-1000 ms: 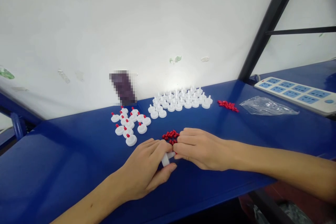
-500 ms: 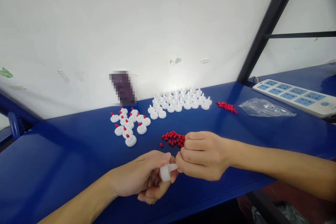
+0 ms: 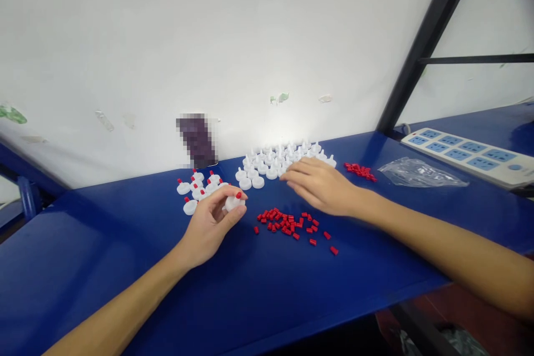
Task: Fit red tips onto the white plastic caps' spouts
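Note:
My left hand [image 3: 211, 231] is closed around a white nozzle cap [image 3: 234, 203] with a red tip on its spout, held upright above the blue table. Just behind it stand several white caps with red tips [image 3: 183, 187], partly hidden by the hand. My right hand [image 3: 323, 186] stretches its fingers over the front of a cluster of white nozzle caps [image 3: 262, 167] with bare spouts, covering some of them. Whether its fingertips touch a cap is hard to see. Between my hands lies a loose pile of small red tips [image 3: 287, 223], a few strewn toward the right.
A second heap of red pieces [image 3: 360, 171] lies at the right, beside a clear plastic bag [image 3: 421, 172]. Farther right is a white power strip [image 3: 471, 156]. A pixelated dark object [image 3: 198, 139] leans on the wall. A black metal post [image 3: 425, 44] rises at the table's back right.
My hands have parted. The left has carried the cap, its red tip now visible, up and left toward the tipped caps. The right has moved up to the bare caps, its fingers now extended.

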Motion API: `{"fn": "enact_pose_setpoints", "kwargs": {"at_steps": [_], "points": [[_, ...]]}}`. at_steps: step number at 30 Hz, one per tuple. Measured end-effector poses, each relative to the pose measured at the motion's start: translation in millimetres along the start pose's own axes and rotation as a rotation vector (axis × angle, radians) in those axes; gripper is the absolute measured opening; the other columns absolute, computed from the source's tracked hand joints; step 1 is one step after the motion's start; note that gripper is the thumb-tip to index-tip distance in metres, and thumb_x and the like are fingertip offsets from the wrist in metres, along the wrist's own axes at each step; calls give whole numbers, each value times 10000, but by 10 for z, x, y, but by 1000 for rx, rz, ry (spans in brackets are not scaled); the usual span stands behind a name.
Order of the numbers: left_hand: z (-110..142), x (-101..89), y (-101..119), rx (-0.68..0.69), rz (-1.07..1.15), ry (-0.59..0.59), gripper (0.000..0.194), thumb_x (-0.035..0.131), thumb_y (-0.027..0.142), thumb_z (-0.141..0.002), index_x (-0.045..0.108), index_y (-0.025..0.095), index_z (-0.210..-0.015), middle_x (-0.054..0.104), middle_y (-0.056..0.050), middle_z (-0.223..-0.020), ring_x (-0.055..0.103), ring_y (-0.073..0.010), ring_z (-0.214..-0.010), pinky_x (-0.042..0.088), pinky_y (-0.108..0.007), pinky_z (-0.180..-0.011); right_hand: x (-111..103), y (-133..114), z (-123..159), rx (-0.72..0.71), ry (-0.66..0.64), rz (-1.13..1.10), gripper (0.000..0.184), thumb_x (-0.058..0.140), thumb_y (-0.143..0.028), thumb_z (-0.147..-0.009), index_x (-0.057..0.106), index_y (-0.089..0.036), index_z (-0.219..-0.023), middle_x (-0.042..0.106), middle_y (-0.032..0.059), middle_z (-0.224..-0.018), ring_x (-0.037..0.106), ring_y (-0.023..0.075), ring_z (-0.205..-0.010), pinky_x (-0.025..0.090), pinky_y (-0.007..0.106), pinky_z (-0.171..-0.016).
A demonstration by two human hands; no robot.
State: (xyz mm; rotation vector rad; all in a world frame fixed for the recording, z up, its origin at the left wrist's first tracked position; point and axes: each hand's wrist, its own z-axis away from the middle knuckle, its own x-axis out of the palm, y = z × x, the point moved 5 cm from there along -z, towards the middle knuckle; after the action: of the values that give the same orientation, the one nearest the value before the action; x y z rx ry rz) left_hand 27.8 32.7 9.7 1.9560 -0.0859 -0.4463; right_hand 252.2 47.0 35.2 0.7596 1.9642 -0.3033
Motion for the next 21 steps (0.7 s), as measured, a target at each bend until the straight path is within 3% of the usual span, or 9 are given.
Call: {"fn": "enact_pose_setpoints", "kwargs": {"at_steps": [5, 10, 13, 15, 19, 21], "points": [[-24, -33, 122, 325, -285, -83, 170, 732, 202, -843, 664, 227, -996, 665, -43, -997, 614, -183, -986, 500, -297, -869, 208, 381, 65, 84, -110, 63, 454, 403, -151, -958, 479, -185, -1405, 448, 117, -1482, 439, 301, -1326, 404, 491, -1061], [39, 1, 215, 518, -453, -68, 293, 778, 176, -786, 651, 214, -1047, 696, -47, -971, 661, -185, -891, 529, -302, -816, 341, 436, 65, 101, -176, 53, 465, 423, -109, -910, 538, -150, -1359, 517, 115, -1436, 420, 318, -1356, 378, 532, -1097], [33, -6, 151, 559, -574, -86, 358, 732, 170, -803, 598, 194, -1134, 695, -58, -992, 668, -189, -879, 534, -304, -798, 355, 399, 46, 93, -141, 14, 506, 440, -108, -898, 501, -161, -1398, 474, 126, -1468, 443, 303, -1342, 388, 509, -1096], [9, 5, 81, 543, -671, -136, 293, 687, 192, -842, 586, 188, -1117, 692, -59, -995, 663, -189, -882, 529, -311, -795, 363, 375, 41, 75, -132, -12, 541, 438, -96, -892, 465, -161, -1428, 450, 134, -1484, 448, 298, -1337, 389, 501, -1095], [-44, 44, 16, 491, -863, -211, 152, 632, 284, -902, 594, 183, -1009, 674, -73, -1028, 628, -210, -931, 492, -367, -847, 347, 337, 31, 37, -117, -70, 498, 431, -108, -908, 500, -165, -1397, 545, 127, -1394, 490, 284, -1287, 402, 502, -1073], [-55, 53, 41, 504, -968, -177, 147, 620, 318, -907, 622, 186, -971, 654, -90, -1071, 602, -240, -983, 456, -410, -878, 312, 316, 22, 36, -97, -84, 458, 430, -117, -915, 543, -172, -1355, 593, 125, -1322, 532, 280, -1225, 431, 504, -1029]]}}
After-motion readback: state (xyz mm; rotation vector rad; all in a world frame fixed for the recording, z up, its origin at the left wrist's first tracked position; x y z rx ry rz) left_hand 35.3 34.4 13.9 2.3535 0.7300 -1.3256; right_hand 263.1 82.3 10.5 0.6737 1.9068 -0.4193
